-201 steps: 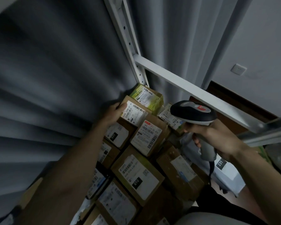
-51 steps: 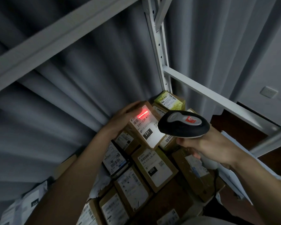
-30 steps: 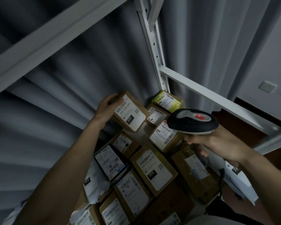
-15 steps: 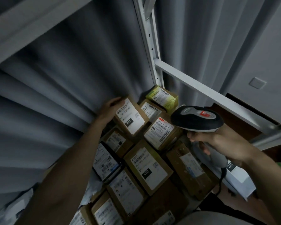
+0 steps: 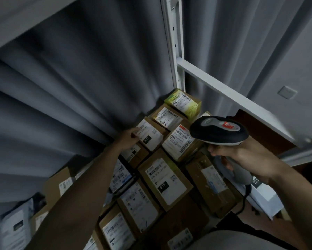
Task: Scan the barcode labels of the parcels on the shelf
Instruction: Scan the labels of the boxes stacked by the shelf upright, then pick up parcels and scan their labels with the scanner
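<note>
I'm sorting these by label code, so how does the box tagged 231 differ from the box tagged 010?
The 231 box sits farther back by the curtain, with the left hand touching its label edge; the 010 box lies nearer and nothing touches it. The 231 box shows a smaller face than the 010 box. Their black tags read differently. Both are brown cardboard with a white barcode label facing up.

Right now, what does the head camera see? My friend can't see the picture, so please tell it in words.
A person's right hand grips a barcode scanner above cardboard parcels packed on a shelf. Their left hand touches the edge of the parcel labelled 231 at the back. A grey curtain hangs behind the white shelf frame.
</note>
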